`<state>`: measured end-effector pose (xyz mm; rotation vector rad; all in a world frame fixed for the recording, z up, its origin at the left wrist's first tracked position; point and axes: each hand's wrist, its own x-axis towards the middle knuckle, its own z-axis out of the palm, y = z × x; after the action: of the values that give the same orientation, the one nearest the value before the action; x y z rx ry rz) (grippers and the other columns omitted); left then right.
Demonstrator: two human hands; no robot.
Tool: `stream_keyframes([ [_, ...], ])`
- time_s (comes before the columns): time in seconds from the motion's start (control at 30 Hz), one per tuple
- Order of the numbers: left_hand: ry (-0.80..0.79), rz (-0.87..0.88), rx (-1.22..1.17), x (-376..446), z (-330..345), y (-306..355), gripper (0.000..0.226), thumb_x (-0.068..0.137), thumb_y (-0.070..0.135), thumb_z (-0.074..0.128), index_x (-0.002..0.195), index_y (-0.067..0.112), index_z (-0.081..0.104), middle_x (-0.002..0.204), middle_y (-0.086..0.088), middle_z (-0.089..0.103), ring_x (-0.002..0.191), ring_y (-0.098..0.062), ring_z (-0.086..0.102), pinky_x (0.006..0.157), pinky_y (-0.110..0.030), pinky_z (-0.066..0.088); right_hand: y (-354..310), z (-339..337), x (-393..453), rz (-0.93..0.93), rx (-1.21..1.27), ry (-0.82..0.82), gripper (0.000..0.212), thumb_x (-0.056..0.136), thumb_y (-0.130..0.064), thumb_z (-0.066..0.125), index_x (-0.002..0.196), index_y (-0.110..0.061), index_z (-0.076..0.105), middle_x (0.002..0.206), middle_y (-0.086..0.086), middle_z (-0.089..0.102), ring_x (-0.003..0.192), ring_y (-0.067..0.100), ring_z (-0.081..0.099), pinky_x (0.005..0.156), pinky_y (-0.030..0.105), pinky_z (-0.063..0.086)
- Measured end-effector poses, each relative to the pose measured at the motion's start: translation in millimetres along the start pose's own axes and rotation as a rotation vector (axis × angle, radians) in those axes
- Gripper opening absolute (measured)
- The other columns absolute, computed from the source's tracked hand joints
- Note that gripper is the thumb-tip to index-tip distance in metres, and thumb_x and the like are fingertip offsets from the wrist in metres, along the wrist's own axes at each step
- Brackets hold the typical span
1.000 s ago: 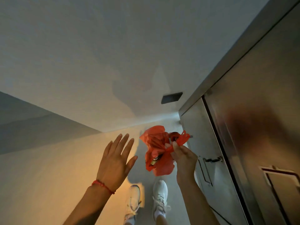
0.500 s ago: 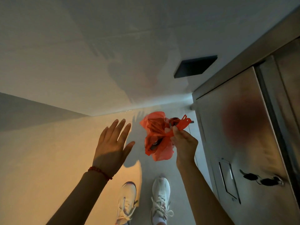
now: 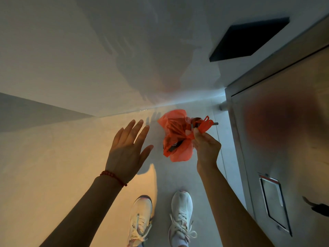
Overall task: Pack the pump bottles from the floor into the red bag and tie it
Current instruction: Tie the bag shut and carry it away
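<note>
The red bag (image 3: 175, 138) hangs in the air above the floor, bulging, with dark shapes of its contents showing through the thin plastic. Its gathered handles stick out to the right above my right hand (image 3: 206, 148), which is closed on the bag's neck and carries it. My left hand (image 3: 127, 150) is held out flat to the left of the bag, fingers spread, palm down, touching nothing. A red bead bracelet sits on my left wrist. No pump bottles lie on the floor in view.
A stainless steel cabinet (image 3: 284, 139) with a recessed handle fills the right side, close to my right arm. A pale wall (image 3: 89, 59) rises ahead, with a dark rectangular opening (image 3: 249, 38) at upper right. My two white sneakers (image 3: 181, 216) stand on the light floor.
The view has tilted and shifted, so the cabinet and dark opening appear larger and nearer. Both hands keep their poses; the bag stays in my right hand.
</note>
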<state>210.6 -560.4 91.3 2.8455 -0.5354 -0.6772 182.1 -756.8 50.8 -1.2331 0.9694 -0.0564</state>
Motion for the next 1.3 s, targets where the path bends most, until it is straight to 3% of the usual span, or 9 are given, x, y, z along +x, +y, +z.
stream_keyframes([
  [0.1, -0.004, -0.003, -0.015, 2, 4, -2, 0.067, 0.093, 0.053, 0.013, 0.125, 0.007, 0.049, 0.129, -0.020, 0.054, 0.120, -0.040, 0.049, 0.092, -0.057, 0.040, 6, 0, 5, -0.019, -0.035, -0.011, 0.025, 0.080, -0.011, 0.065, 0.061, -0.024, 0.072, 0.053, -0.012, 0.067, 0.076, 0.024, 0.058, 0.081, 0.037, 0.046],
  [0.27, -0.029, -0.002, -0.013, 4, 10, -3, 0.067, 0.093, 0.053, 0.013, 0.125, 0.007, 0.050, 0.128, -0.020, 0.055, 0.119, -0.040, 0.050, 0.091, -0.056, 0.042, 6, 4, 7, -0.088, -0.136, -0.036, 0.015, 0.082, -0.006, 0.062, 0.069, -0.013, 0.067, 0.045, -0.020, 0.061, 0.056, -0.003, 0.059, 0.071, 0.020, 0.047],
  [0.37, -0.041, -0.004, -0.016, 5, 13, -2, 0.067, 0.093, 0.053, 0.013, 0.125, 0.007, 0.050, 0.129, -0.020, 0.055, 0.119, -0.040, 0.050, 0.091, -0.056, 0.042, 7, 4, 7, -0.124, -0.174, -0.042, 0.012, 0.082, -0.005, 0.062, 0.089, 0.002, 0.069, 0.048, -0.022, 0.062, 0.059, -0.005, 0.061, 0.072, 0.016, 0.050],
  [0.5, -0.043, 0.006, -0.015, 3, 15, 1, 0.067, 0.093, 0.052, 0.013, 0.124, 0.007, 0.051, 0.128, -0.020, 0.055, 0.119, -0.040, 0.050, 0.091, -0.056, 0.043, 7, 2, 6, -0.151, -0.183, 0.005, 0.014, 0.081, -0.006, 0.064, 0.087, -0.017, 0.068, 0.053, -0.023, 0.065, 0.064, -0.004, 0.064, 0.073, 0.017, 0.051],
  [0.6, -0.046, 0.017, -0.004, 0, 20, 1, 0.065, 0.094, 0.051, 0.013, 0.126, 0.008, 0.049, 0.129, -0.019, 0.055, 0.120, -0.039, 0.050, 0.093, -0.056, 0.041, 9, -1, 4, -0.176, -0.158, 0.029, 0.018, 0.081, -0.005, 0.063, 0.098, -0.011, 0.066, 0.052, -0.025, 0.065, 0.063, -0.005, 0.064, 0.068, 0.012, 0.051],
  [0.73, -0.035, 0.030, 0.003, -4, 25, 1, 0.062, 0.094, 0.050, 0.014, 0.128, 0.010, 0.046, 0.131, -0.018, 0.053, 0.122, -0.037, 0.048, 0.096, -0.055, 0.038, 13, -4, 2, -0.156, -0.141, 0.070, 0.013, 0.079, -0.008, 0.067, 0.089, -0.015, 0.069, 0.062, -0.016, 0.068, 0.074, 0.009, 0.066, 0.077, 0.022, 0.052],
  [0.97, -0.040, 0.024, -0.003, -6, 24, 4, 0.065, 0.094, 0.051, 0.012, 0.126, 0.008, 0.049, 0.130, -0.019, 0.054, 0.120, -0.038, 0.050, 0.094, -0.055, 0.039, 22, -11, -2, -0.248, -0.236, 0.161, 0.011, 0.077, -0.008, 0.069, 0.087, -0.010, 0.068, 0.050, -0.023, 0.062, 0.059, -0.007, 0.061, 0.062, 0.004, 0.045],
  [1.13, -0.030, 0.041, -0.003, -9, 23, 9, 0.064, 0.094, 0.050, 0.012, 0.127, 0.009, 0.050, 0.130, -0.017, 0.054, 0.121, -0.036, 0.049, 0.095, -0.053, 0.040, 24, -15, -9, -0.267, -0.256, 0.183, 0.015, 0.077, -0.008, 0.069, 0.091, -0.009, 0.067, 0.067, -0.008, 0.062, 0.059, -0.009, 0.060, 0.064, 0.005, 0.046],
  [1.3, -0.026, 0.063, -0.003, -13, 26, 13, 0.064, 0.095, 0.049, 0.011, 0.125, 0.009, 0.051, 0.129, -0.017, 0.056, 0.120, -0.036, 0.051, 0.093, -0.053, 0.041, 31, -25, -13, -0.242, -0.254, 0.208, 0.006, 0.076, -0.007, 0.070, 0.080, -0.009, 0.065, 0.061, -0.006, 0.061, 0.057, -0.008, 0.060, 0.062, 0.005, 0.046],
])
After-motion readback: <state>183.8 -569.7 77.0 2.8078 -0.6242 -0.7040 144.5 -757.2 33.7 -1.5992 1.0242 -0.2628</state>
